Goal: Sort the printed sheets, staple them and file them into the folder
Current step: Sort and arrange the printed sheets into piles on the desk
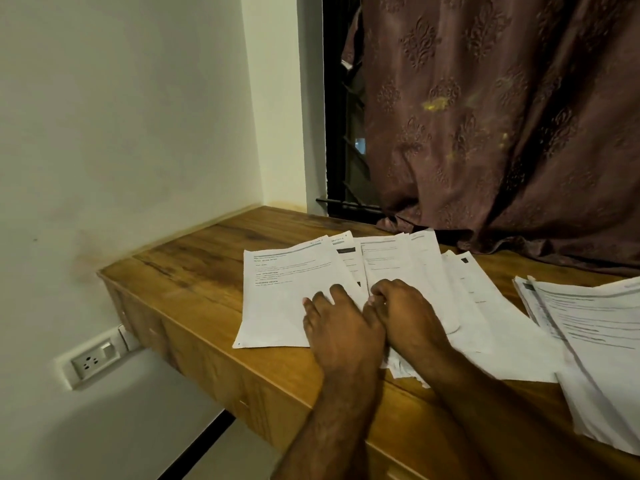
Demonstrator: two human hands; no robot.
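Several printed white sheets [391, 261] lie fanned out on the wooden table [194, 268]. My left hand [341, 327] rests flat on the leftmost sheet [277, 299], fingers fairly straight. My right hand [405, 313] sits beside it on the fanned sheets, its fingers curled down at a sheet's edge; whether it pinches the paper is hidden. A second pile of printed sheets [595, 344] lies at the right edge of the view. No stapler or folder is in view.
A brown patterned curtain [502, 116] hangs over the table's back right and touches it. A dark window [346, 140] is behind it. A white wall [121, 116] borders the left, with a socket [95, 360] below the table edge.
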